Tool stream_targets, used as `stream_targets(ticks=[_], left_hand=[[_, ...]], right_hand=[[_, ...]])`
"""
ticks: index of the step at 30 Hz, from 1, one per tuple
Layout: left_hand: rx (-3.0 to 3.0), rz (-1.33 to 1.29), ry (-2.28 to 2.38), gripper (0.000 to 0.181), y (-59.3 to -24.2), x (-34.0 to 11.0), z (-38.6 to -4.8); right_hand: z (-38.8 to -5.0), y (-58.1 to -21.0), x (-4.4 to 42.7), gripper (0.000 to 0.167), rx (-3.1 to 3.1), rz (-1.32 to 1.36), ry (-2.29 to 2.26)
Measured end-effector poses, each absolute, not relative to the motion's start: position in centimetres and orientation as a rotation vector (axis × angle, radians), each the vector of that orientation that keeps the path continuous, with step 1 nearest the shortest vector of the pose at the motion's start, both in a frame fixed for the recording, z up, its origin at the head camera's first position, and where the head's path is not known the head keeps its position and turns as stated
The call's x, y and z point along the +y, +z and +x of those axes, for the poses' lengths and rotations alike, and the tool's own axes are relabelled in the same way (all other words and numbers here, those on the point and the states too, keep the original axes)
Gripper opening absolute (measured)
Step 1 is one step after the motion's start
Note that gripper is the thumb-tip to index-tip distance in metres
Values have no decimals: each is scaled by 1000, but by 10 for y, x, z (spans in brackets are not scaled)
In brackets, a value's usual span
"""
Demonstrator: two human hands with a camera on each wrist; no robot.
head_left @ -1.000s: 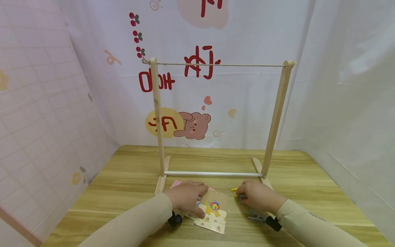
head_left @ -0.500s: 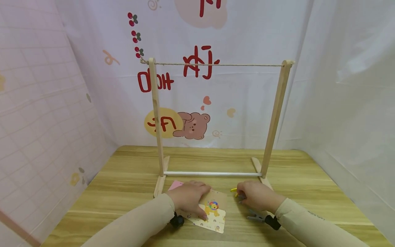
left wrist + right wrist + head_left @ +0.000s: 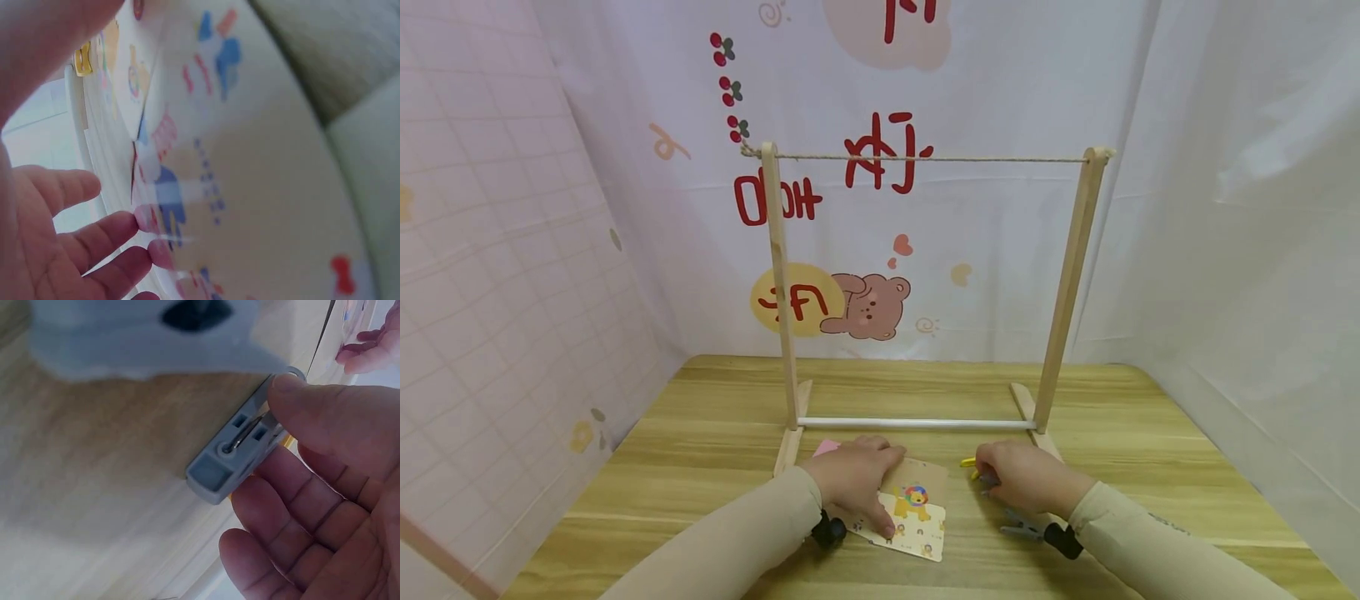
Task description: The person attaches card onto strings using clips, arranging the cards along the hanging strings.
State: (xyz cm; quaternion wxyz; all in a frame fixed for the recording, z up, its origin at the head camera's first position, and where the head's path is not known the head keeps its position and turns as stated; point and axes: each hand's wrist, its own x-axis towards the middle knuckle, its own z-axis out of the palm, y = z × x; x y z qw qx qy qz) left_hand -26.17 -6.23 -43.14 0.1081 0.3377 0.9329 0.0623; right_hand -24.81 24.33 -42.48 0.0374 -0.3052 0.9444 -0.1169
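Note:
My left hand (image 3: 853,483) rests on several overlapping printed cards, its fingers spread and nearly straight. A cream card with a lion (image 3: 917,533) shows to the right of its thumb, and a pink card corner (image 3: 826,447) beyond the knuckles. In the left wrist view, fingertips touch the edge of a pale card (image 3: 269,162) with coloured prints. My right hand (image 3: 1026,479) pinches a grey clothespin (image 3: 240,440) by one end, its thumb on top and fingers curled below. Just beyond lies a yellow clothespin (image 3: 967,462). Another grey clothespin (image 3: 1021,527) lies under the right wrist.
Behind the hands stands a wooden frame (image 3: 1070,292) with a twine line (image 3: 970,158) across its top and a white rod (image 3: 917,423) low down. It stands on the wood-grain table (image 3: 700,433). Printed white cloth hangs behind.
The left hand slid slightly right, then back a little left; the lion card shifted slightly left and away. The right hand stays at the clothespins.

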Motion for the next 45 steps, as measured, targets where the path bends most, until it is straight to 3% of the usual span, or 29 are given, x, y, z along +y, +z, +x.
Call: stream_targets(ticks=[35, 45], left_hand=[[2763, 859, 275, 112, -435, -69, -277], [2767, 864, 237, 102, -433, -64, -282]], right_hand=[[-249, -425, 241, 29, 2870, -956, -379], [-249, -422, 240, 28, 2854, -958, -395]])
